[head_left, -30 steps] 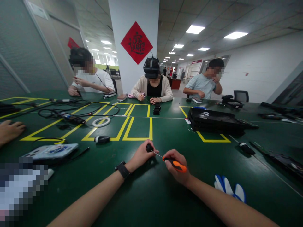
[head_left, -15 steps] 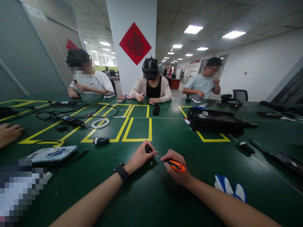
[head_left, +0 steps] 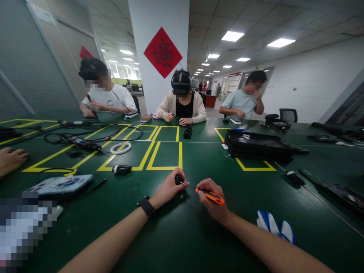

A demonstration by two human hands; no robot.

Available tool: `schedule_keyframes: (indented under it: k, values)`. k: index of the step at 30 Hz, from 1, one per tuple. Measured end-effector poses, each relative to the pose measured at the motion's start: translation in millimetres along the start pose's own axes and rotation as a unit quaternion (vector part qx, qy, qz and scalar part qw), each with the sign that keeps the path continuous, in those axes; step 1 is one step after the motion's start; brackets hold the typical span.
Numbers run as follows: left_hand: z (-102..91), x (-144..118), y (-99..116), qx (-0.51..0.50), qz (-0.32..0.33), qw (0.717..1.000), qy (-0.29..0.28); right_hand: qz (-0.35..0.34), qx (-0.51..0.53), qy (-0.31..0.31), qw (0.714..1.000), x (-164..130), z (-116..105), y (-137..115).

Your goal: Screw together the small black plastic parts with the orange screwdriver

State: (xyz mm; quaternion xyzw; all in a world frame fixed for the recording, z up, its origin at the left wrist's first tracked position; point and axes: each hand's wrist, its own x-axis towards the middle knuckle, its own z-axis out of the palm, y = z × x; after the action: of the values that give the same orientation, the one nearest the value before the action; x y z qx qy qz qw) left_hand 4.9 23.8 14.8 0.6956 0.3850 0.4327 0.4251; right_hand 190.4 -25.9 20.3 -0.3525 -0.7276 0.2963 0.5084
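Observation:
My left hand (head_left: 172, 185) is closed around a small black part (head_left: 178, 179), held just above the green table (head_left: 170, 227). What kind of part it is, I cannot make out. A black strap circles my left wrist. In my right hand (head_left: 213, 197) is an orange and black screwdriver (head_left: 214, 197), gripped by its handle. Its thin shaft points left, and the tip reaches the black part between the left fingers. The exact contact at the tip is too small to see.
A blue-and-white glove (head_left: 274, 225) lies right of my right arm. Left are a short black device (head_left: 121, 169), a white ring (head_left: 120, 148), a phone-like blue item (head_left: 61, 185) and cables. Black cases (head_left: 256, 144) lie right. Several people sit around; another person's hand (head_left: 13, 161) rests far left.
The fingers of my right hand have shifted on the screwdriver handle, so more of its orange front shows. The left hand holds the black part in nearly the same place.

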Motion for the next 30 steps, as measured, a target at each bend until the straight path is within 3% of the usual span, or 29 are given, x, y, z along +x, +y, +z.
schedule_keyframes:
  k: [5, 19, 30]
  values:
    - [0.0, 0.3, -1.4, 0.005, 0.009, 1.000, 0.000, 0.012, 0.008, -0.016, 1.000, -2.2, 0.7, 1.9]
    - [-1.4, -0.3, 1.3, 0.025, 0.002, 1.000, -0.001, -0.096, -0.031, -0.033, 0.994, 0.3, -3.2, -4.3]
    - [-2.5, 0.2, 2.0, 0.014, 0.010, 0.999, -0.030, -0.090, -0.031, -0.081, 0.992, -1.0, -3.5, -2.1]
